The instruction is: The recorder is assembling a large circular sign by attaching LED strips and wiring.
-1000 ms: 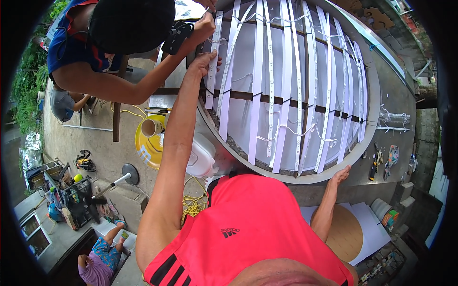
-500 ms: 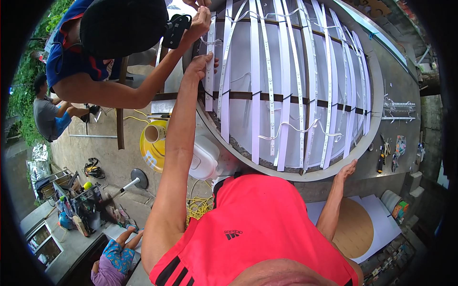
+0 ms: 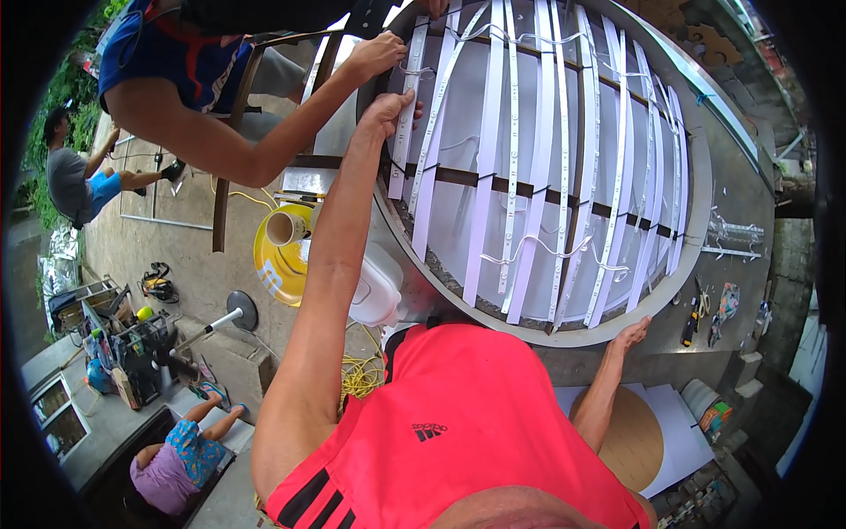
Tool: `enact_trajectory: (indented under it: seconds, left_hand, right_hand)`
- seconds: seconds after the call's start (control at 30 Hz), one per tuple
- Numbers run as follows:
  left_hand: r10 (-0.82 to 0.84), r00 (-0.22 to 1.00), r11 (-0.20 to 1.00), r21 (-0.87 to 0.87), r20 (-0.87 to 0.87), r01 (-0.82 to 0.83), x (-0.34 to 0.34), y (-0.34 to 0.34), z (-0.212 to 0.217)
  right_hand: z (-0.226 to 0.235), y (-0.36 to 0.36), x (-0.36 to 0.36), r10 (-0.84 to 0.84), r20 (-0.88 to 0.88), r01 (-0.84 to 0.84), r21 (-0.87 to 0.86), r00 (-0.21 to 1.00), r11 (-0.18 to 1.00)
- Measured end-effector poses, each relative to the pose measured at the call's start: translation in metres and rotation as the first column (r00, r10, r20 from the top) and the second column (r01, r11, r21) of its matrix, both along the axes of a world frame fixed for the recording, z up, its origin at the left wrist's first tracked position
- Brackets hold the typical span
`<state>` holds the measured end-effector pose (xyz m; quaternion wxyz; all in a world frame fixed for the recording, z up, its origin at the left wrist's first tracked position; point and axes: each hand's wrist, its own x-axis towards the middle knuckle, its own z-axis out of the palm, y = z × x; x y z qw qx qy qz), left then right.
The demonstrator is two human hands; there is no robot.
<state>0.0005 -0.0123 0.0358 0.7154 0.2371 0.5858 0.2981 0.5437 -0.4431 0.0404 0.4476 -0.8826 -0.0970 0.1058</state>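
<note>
The round grey-rimmed frame (image 3: 699,189) lies on the grey table (image 3: 745,273), probably heavy and stiff, best held by its rim (image 3: 564,338). The left hand (image 3: 388,113) has its fingers around a narrow white LED strip (image 3: 402,145), likely bendable; the right hand (image 3: 631,333) touches the rim, grip unclear.

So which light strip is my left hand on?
The leftmost strip: your left hand is on it, near its middle, while the other strips all lie farther right.
</note>
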Motion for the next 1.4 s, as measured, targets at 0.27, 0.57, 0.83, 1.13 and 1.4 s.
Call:
enact_trajectory:
  seconds: [0.27, 0.57, 0.83, 1.13, 1.4]
  left_hand:
    - [0.063, 0.998, 0.997, 0.051, 0.0, -0.063, 0.001, 0.0, -0.005]
    - [0.034, 0.999, 0.998, 0.051, -0.026, -0.033, 0.006, 0.0, 0.0]
    - [0.075, 0.995, 0.997, 0.026, -0.067, -0.073, -0.005, -0.012, 0.004]
    - [-0.022, 0.998, 0.997, 0.069, -0.054, 0.026, 0.045, 0.011, 0.014]
    - [0.029, 0.997, 0.999, 0.04, -0.07, -0.027, 0.011, -0.001, -0.002]
  right_hand:
    - [-0.014, -0.005, 0.013, -0.004, 0.098, 0.008, -0.037, 0.995, 0.999]
    - [-0.01, -0.006, 0.018, 0.033, 0.114, -0.022, -0.098, 0.993, 0.995]
    - [0.003, 0.014, 0.004, 0.016, 0.094, -0.01, -0.064, 0.995, 0.998]
    - [0.008, -0.024, 0.0, -0.108, 0.0, 0.108, -0.072, 0.994, 0.992]
    - [0.01, 0.005, -0.007, -0.054, 0.052, 0.059, -0.088, 0.997, 0.994]
